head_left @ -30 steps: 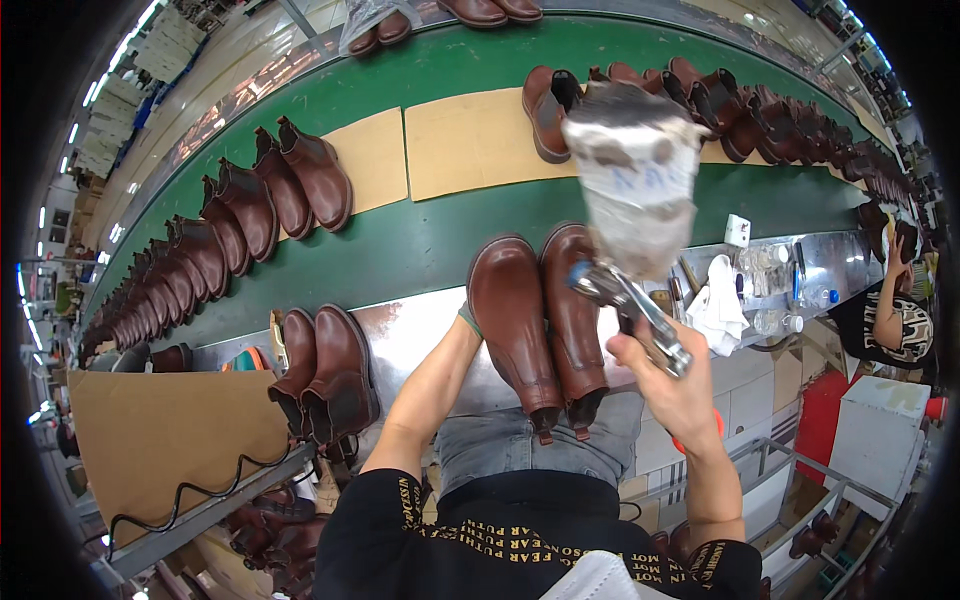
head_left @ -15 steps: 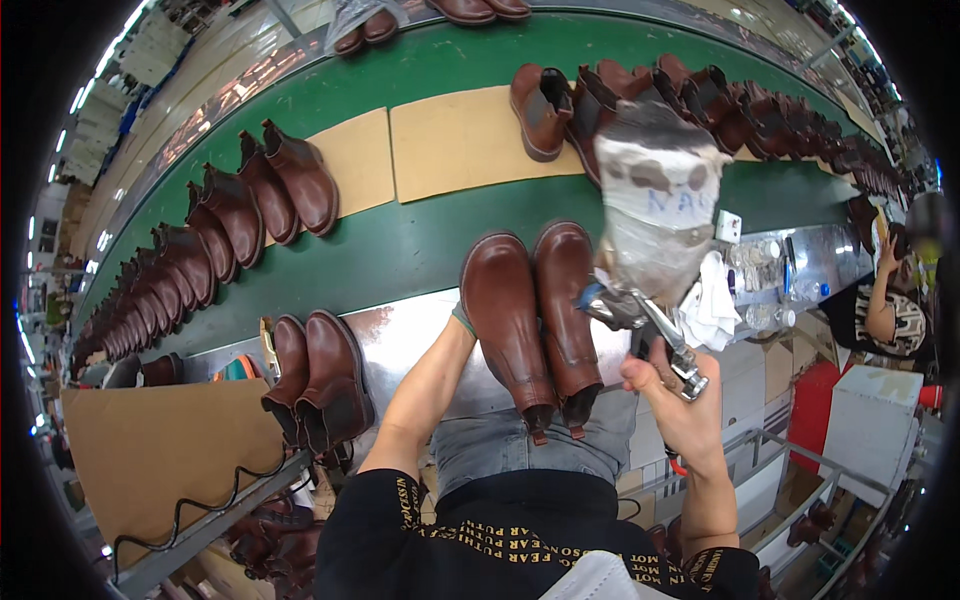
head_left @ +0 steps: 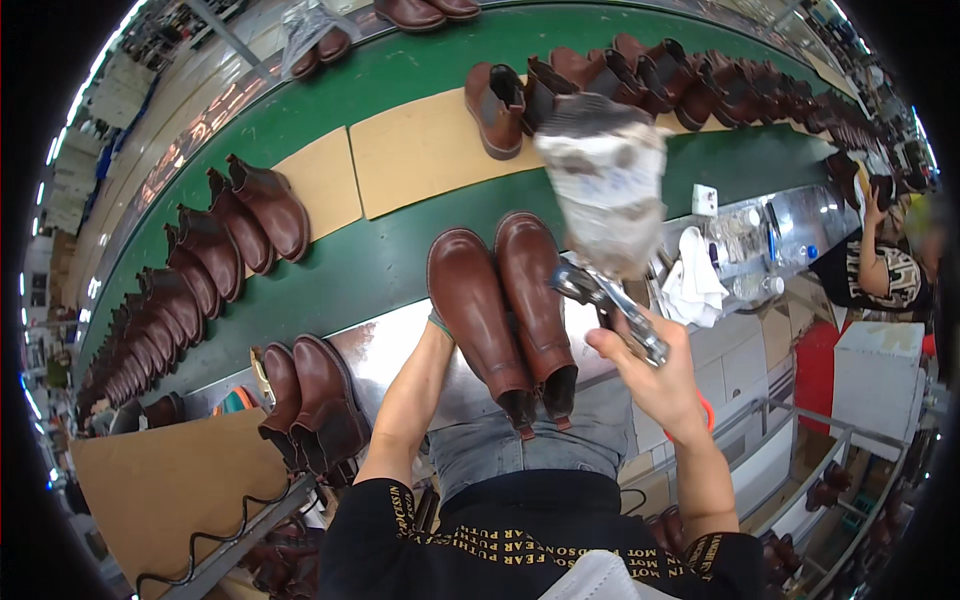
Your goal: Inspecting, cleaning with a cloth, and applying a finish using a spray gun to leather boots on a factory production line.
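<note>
A pair of brown leather ankle boots (head_left: 468,305) is held over the front edge of the metal counter, toes pointing away and openings toward my lap. My left hand (head_left: 438,328) reaches behind the left boot and holds the pair; its fingers are hidden, with a bit of green showing at the wrist. My right hand (head_left: 655,370) is wrapped round the handle of a metal spray gun (head_left: 625,318). On the gun sits an upright cup (head_left: 606,200) covered in stained whitish wrapping. The gun's nozzle is beside the right boot, apart from it.
Long rows of brown boots (head_left: 270,215) line the green bench (head_left: 400,250) on both sides, partly on cardboard sheets (head_left: 435,150). Another pair (head_left: 325,400) stands left of me. White cloth (head_left: 692,280) and clear bottles (head_left: 757,288) lie to the right. A co-worker (head_left: 875,265) is at far right.
The whole view has shifted, so the bench and counter things appear farther left. Boots and spray gun shift along with it, staying close together; both grips look unchanged.
</note>
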{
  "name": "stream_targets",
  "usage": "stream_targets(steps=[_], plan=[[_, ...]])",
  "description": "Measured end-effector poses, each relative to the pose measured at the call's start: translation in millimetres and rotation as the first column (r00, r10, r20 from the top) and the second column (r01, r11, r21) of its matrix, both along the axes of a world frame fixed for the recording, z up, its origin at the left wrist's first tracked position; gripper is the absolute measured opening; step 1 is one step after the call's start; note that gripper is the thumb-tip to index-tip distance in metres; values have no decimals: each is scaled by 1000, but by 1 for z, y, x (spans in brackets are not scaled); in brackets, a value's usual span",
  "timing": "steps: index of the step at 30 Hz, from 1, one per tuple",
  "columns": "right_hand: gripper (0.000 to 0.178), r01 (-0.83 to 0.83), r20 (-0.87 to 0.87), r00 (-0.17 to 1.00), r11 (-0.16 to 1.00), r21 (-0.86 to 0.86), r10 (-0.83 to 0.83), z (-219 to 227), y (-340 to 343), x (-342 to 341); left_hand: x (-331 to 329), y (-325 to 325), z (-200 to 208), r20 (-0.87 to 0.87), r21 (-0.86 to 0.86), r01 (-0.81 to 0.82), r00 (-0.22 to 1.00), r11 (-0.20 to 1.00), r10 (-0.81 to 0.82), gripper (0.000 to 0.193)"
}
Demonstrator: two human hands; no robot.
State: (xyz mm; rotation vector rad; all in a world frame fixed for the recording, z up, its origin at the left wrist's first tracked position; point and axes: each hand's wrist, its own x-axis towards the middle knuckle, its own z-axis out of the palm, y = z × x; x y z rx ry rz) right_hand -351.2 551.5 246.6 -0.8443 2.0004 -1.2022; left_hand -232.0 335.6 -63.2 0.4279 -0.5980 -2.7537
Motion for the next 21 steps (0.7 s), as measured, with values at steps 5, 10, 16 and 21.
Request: stream_targets(steps=[5,10,16,21], plan=[[24,183,-61,981,983,18,-182,-10,3,-10,-3,4,1,-2,-14,14,1000,1000,-14,36],[23,119,-66,991,992,32,-117,5,17,-5,-3,-4,5,1,-30,39,999,999,-39,35],[28,128,8,992,988,83,-130,-16,-12,-25,-3,2,8,-9,-51,64,998,997,-65,35],[25,228,-2,973,967,113,-229,-30,25,-16,-1,-1,10,-10,-68,25,1000,997,-26,34]])
